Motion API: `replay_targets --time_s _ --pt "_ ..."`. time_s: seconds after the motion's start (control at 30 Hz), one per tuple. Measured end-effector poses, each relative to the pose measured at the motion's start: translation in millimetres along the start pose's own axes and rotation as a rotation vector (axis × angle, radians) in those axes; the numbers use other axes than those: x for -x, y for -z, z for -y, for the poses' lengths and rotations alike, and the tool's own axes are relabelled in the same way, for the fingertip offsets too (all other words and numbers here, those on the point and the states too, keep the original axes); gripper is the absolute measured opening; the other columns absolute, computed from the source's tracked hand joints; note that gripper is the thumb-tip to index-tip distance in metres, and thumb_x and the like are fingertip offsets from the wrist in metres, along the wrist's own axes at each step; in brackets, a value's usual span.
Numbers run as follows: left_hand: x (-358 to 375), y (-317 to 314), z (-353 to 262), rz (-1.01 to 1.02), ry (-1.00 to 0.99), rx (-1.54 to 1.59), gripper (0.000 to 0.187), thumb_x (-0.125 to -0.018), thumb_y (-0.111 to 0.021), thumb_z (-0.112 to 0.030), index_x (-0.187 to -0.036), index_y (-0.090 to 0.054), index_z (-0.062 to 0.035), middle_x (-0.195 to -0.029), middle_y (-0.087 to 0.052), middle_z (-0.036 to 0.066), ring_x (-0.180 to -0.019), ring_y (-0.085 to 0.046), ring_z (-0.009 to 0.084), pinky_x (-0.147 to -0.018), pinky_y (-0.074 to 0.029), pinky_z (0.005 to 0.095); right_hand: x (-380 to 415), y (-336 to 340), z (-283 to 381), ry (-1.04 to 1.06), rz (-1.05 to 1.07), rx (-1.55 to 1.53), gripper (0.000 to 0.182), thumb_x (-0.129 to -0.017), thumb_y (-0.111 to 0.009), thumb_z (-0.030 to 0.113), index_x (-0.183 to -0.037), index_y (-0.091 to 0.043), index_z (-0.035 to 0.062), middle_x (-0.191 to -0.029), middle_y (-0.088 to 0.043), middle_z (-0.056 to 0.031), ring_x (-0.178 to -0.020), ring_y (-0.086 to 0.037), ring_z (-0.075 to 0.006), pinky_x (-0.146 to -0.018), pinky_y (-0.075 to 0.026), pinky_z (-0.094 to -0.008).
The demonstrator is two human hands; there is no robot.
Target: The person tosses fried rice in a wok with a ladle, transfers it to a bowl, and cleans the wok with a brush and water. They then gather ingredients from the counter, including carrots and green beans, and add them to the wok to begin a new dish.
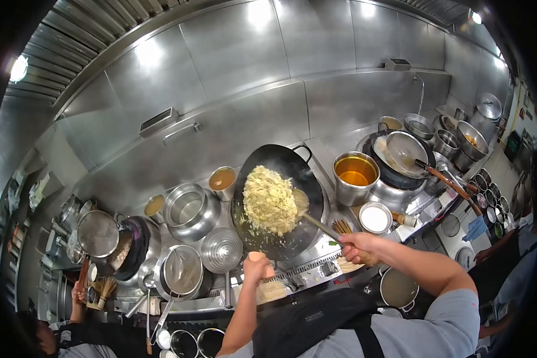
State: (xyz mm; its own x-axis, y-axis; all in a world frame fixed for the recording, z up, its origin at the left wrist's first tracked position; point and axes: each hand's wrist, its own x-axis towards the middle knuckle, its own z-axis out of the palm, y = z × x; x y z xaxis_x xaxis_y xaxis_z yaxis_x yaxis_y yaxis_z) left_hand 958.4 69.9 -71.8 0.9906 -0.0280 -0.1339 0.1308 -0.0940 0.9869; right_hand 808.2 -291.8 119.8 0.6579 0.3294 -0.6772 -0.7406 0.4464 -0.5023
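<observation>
A black wok (280, 238) is tilted up towards the steel back wall, with a mound of yellow fried rice (269, 200) spread across its inside. My left hand (256, 267) is closed on the wok's near handle at the stove's front edge. My right hand (358, 247) grips the long handle of a metal ladle (300, 203), whose bowl rests against the right side of the rice.
A pot of orange oil (355, 173) and a bowl of white powder (375, 218) stand right of the wok. Steel pots (188, 209), a perforated strainer (221, 250) and a second wok (400, 158) crowd the range. Another person (65, 334) stands at lower left, another at right.
</observation>
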Motion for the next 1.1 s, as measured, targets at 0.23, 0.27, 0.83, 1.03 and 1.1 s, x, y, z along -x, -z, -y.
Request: replay_targets --time_s 0.23,0.27,0.83,1.03,1.1 --pt "12 -21 -4 0.184 0.514 0.521 0.011 -0.089 -0.066 -0.014 -0.093 -0.062 -0.0049 -0.083 -0.067 0.012 -0.059 -0.066 0.0256 -0.047 -0.058 0.0404 -89 54 -56 0.006 0.145 0.060 0.054 -0.110 -0.029 0.059 -0.125 -0.055 0.0141 -0.083 -0.056 0.0001 -0.064 -0.057 -0.0091 -0.056 -0.053 -0.0244" --pt "12 -20 -2 0.213 0.570 0.685 0.009 -0.090 -0.065 -0.015 -0.092 -0.060 -0.0081 -0.083 -0.066 0.011 -0.058 -0.065 0.0254 -0.047 -0.059 0.0413 -89 66 -75 0.065 0.251 0.134 0.069 -0.109 -0.022 0.064 -0.154 -0.043 0.0159 -0.100 -0.067 -0.0072 -0.084 -0.068 -0.0180 -0.075 -0.059 -0.0321" --pt "-6 -32 15 0.196 0.611 0.688 0.009 -0.093 -0.061 -0.012 -0.100 -0.055 -0.0099 -0.091 -0.067 0.013 -0.072 -0.068 0.0250 -0.056 -0.062 0.0416 -240 303 -270 -0.012 -0.508 1.935 0.078 -0.099 -0.052 0.024 -0.167 -0.016 0.0082 -0.174 -0.015 -0.0125 -0.159 -0.017 -0.0409 -0.117 -0.033 -0.0650" --pt "-30 -38 4 0.227 0.573 0.714 0.009 -0.093 -0.060 -0.011 -0.097 -0.053 -0.0109 -0.089 -0.066 0.014 -0.066 -0.065 0.0247 -0.051 -0.060 0.0381 -308 311 -277 -0.234 -0.462 1.818 0.078 -0.099 -0.057 0.034 -0.165 -0.024 0.0079 -0.168 -0.032 -0.0116 -0.154 -0.029 -0.0404 -0.117 -0.035 -0.0618" --pt "-50 -38 11 0.304 0.557 0.735 0.011 -0.092 -0.061 -0.012 -0.099 -0.052 -0.0110 -0.087 -0.066 0.014 -0.063 -0.064 0.0253 -0.049 -0.059 0.0380 -294 292 -270 -0.259 -0.162 1.456 0.073 -0.103 -0.051 0.047 -0.162 -0.032 0.0073 -0.159 -0.047 -0.0157 -0.147 -0.042 -0.0397 -0.117 -0.039 -0.0573"
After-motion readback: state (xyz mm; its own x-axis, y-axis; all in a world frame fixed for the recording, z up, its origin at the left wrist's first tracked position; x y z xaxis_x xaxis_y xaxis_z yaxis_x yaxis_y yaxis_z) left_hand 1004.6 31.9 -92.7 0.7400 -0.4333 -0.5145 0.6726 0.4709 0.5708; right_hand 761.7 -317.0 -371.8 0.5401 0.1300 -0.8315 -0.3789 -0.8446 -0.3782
